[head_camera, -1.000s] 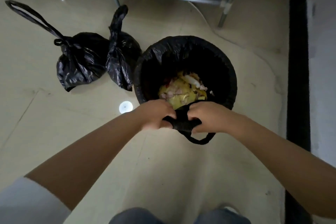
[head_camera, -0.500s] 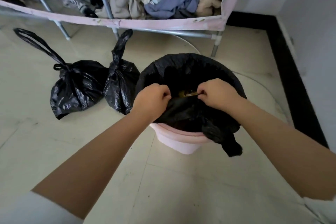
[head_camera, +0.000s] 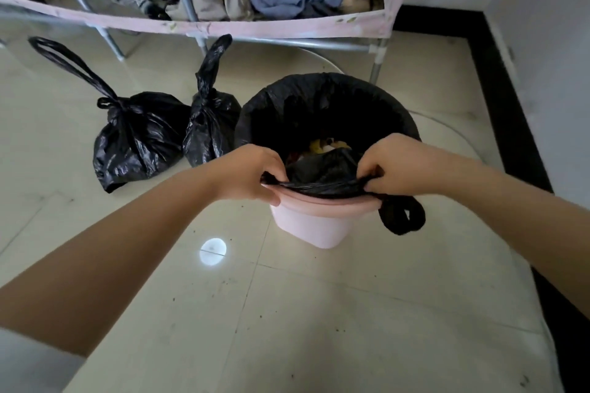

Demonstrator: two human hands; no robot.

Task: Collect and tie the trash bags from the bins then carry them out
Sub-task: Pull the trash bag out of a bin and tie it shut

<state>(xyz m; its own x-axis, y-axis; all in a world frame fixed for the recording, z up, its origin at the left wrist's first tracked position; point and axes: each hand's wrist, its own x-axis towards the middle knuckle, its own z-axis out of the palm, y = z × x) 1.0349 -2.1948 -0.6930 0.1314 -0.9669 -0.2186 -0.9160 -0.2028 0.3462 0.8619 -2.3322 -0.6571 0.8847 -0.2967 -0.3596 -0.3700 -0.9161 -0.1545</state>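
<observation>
Pale floor tiles (head_camera: 319, 313) are carrying a pink bin (head_camera: 313, 226) below a clothes rack (head_camera: 204, 29). Since a moment ago, both hands have dropped to the near rim: the left hand (head_camera: 252, 174) and right hand (head_camera: 399, 166) are each closing on the black liner (head_camera: 319, 182), stretching it taut, likely readying a knot. Two tied bags (head_camera: 140, 137) are sitting just left, touching the bin.

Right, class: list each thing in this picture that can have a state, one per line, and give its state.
Black liner bag in the bin: untied, near edge lifted off the rim.
Pink plastic bin: upright, trash inside.
Larger black bag with the long loop: tied, on the floor.
Smaller black bag: tied, on the floor.
Left hand: gripping liner edge.
Right hand: gripping liner edge.
</observation>
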